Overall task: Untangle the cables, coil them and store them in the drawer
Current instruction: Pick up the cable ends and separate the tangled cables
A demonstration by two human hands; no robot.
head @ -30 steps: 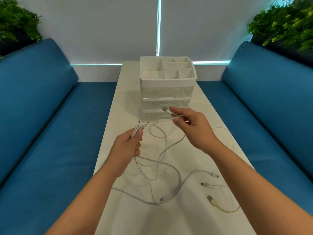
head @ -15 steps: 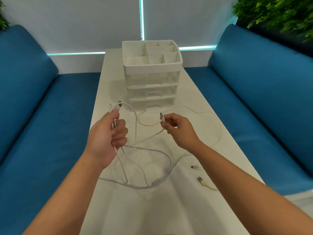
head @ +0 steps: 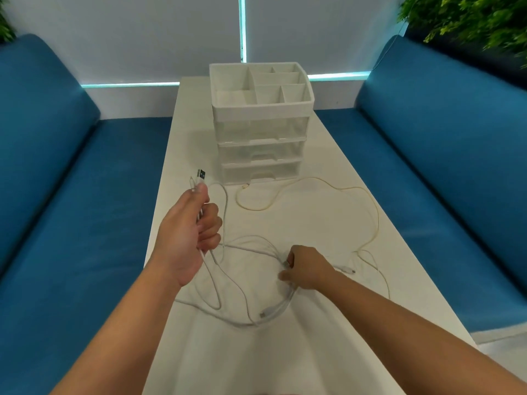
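White cables point(head: 236, 286) lie tangled in loops on the white table point(head: 328, 352). My left hand point(head: 188, 235) is raised and shut on the cable ends, with a USB plug point(head: 201, 175) sticking up above my thumb. My right hand point(head: 306, 267) is low on the table, pinching a strand of the white cables near the tangle's right side. A separate cream cable point(head: 370, 212) curves from the drawer unit's foot around to the right. The white drawer unit point(head: 261, 132) stands at mid-table, all three drawers closed.
Blue sofas flank the table, the left sofa point(head: 71, 195) and the right sofa point(head: 442, 166). Green plants point(head: 470, 18) hang at the top right. A loose plug point(head: 349, 270) lies just right of my right hand. The drawer unit's top tray has several open compartments.
My right hand has dropped from chest height down to the table and now pinches a strand in the tangle. My left hand stays raised with the cable ends.
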